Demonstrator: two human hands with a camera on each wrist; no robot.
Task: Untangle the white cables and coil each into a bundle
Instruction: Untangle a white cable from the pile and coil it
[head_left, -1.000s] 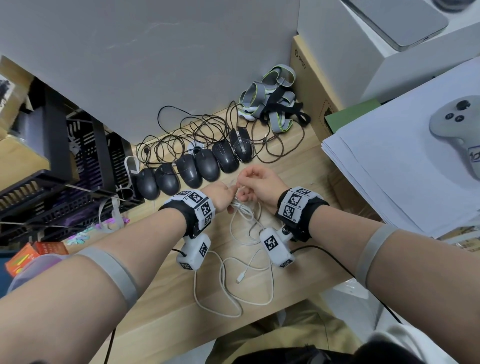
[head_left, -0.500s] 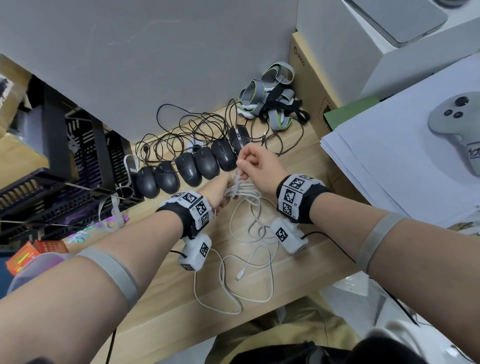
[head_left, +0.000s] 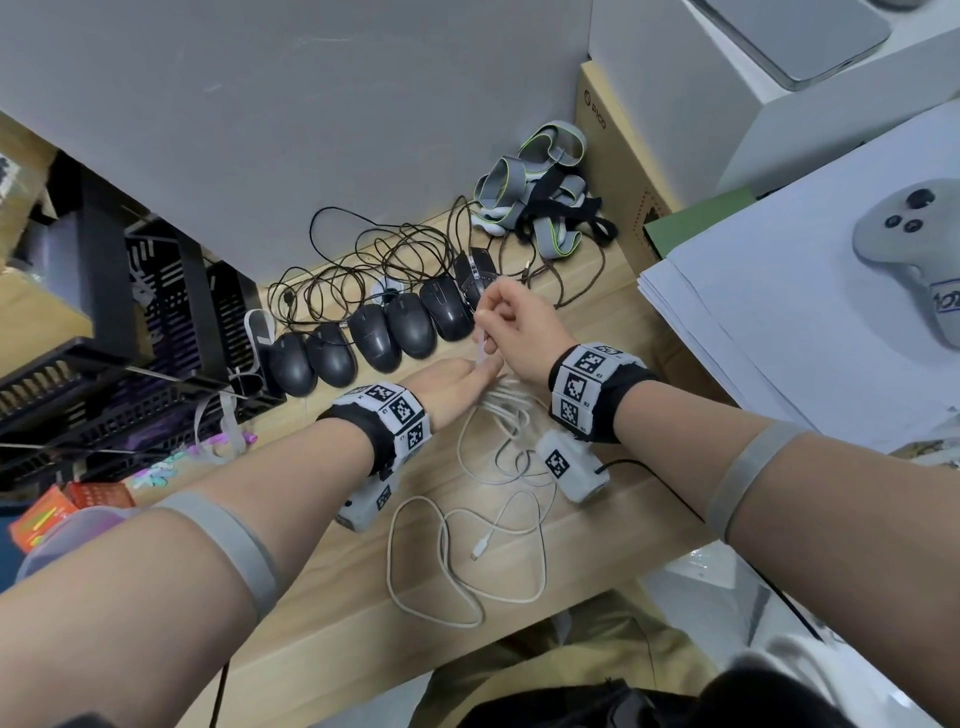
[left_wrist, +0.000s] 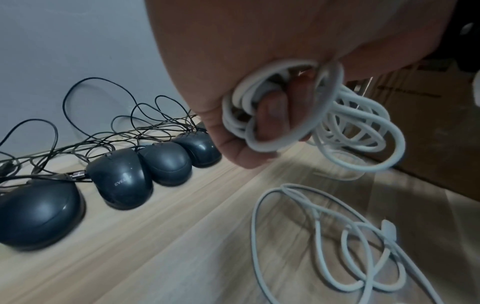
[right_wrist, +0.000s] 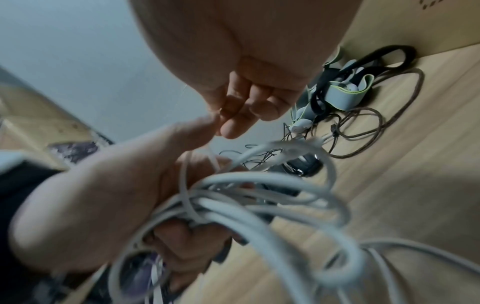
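Observation:
White cables (head_left: 498, 415) hang in a tangled bunch between my hands over the wooden desk (head_left: 322, 587). My left hand (head_left: 457, 382) grips several coiled loops of white cable (left_wrist: 262, 115) in its curled fingers. My right hand (head_left: 511, 325) is raised just above and behind it, pinching a thin white strand (head_left: 482, 345) that runs down to the bunch; the pinch (right_wrist: 218, 121) shows in the right wrist view. More white cable (head_left: 467, 561) lies in loose loops on the desk near the front edge, with a connector end (head_left: 480, 548) free.
A row of black mice (head_left: 374, 338) with tangled black cords (head_left: 374, 254) lines the grey wall behind my hands. Grey and black straps (head_left: 540, 202) lie by a cardboard box (head_left: 618, 171). Stacked paper (head_left: 779, 312) with a grey controller (head_left: 914, 249) sits right; black trays (head_left: 104, 364) left.
My right hand has risen and moved away from me, drawing a white strand up out of the bunch. The left hand stays low, still holding the loops.

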